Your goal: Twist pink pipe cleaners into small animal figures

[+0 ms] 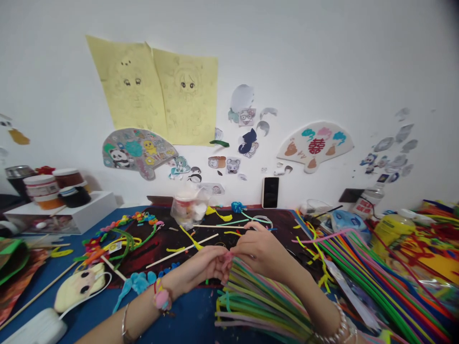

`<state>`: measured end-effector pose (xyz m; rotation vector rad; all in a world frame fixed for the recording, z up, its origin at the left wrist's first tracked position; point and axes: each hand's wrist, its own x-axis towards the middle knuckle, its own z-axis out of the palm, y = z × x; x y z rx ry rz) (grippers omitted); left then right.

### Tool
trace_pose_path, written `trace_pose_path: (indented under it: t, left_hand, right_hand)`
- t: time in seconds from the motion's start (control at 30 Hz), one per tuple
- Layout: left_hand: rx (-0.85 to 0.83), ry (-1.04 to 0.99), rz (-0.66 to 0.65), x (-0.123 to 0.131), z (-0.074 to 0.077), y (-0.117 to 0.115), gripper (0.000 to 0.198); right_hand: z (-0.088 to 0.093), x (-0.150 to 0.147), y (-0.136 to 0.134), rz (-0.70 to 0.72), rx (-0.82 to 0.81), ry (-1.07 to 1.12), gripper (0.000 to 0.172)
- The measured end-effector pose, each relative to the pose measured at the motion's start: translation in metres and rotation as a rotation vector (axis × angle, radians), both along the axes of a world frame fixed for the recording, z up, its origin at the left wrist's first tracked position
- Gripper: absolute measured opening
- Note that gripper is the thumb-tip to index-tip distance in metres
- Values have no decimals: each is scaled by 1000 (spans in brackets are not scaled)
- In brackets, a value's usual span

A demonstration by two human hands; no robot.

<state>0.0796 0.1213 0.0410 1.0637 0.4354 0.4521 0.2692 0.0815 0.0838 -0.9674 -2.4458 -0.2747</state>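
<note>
My left hand [201, 270] and my right hand [263, 251] meet above a thick bundle of pastel pipe cleaners [265, 301]. Their fingertips pinch the bundle's gathered end, where a pink pipe cleaner tip [228, 258] shows between them. The fingers hide most of that end. A pink pom-pom bracelet [162, 297] and a metal bangle sit on my left wrist, and a pearl bracelet [337, 325] circles my right wrist.
Behind my hands lies a dark craft mat [168, 239] with wooden sticks and yellow pipe cleaner pieces. A clear plastic cup [189, 208] and an upright phone [270, 192] stand beyond it. Many long coloured pipe cleaners [373, 282] lie to the right; a twisted pipe cleaner craft [118, 243] lies left.
</note>
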Motion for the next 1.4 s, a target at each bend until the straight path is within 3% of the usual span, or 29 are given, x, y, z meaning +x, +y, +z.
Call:
trace_pose_path:
  t: [0.1, 0.27, 0.53, 0.73, 1.03, 1.23, 1.4]
  left_hand:
    - [47, 22, 36, 1, 0, -2, 21]
    - [117, 39, 34, 3, 0, -6, 28]
    - [184, 62, 30, 1, 0, -8, 12]
    - [184, 72, -7, 2, -1, -9, 6]
    - [136, 56, -51, 2, -6, -11, 17]
    - [95, 48, 6, 3, 0, -15, 16]
    - [54, 22, -67, 2, -3, -14, 14]
  right_hand:
    - [1, 1, 0, 13, 3, -30, 20]
    - [4, 2, -3, 16, 12, -59, 21]
    - [6, 0, -4, 19, 19, -84, 21]
    - [4, -1, -5, 18, -16, -78, 21]
    - [0, -6, -5, 79, -1, -97, 22]
    - [0, -6, -5, 37, 4, -84, 19]
    - [-1, -5, -3, 31, 10, -102, 19]
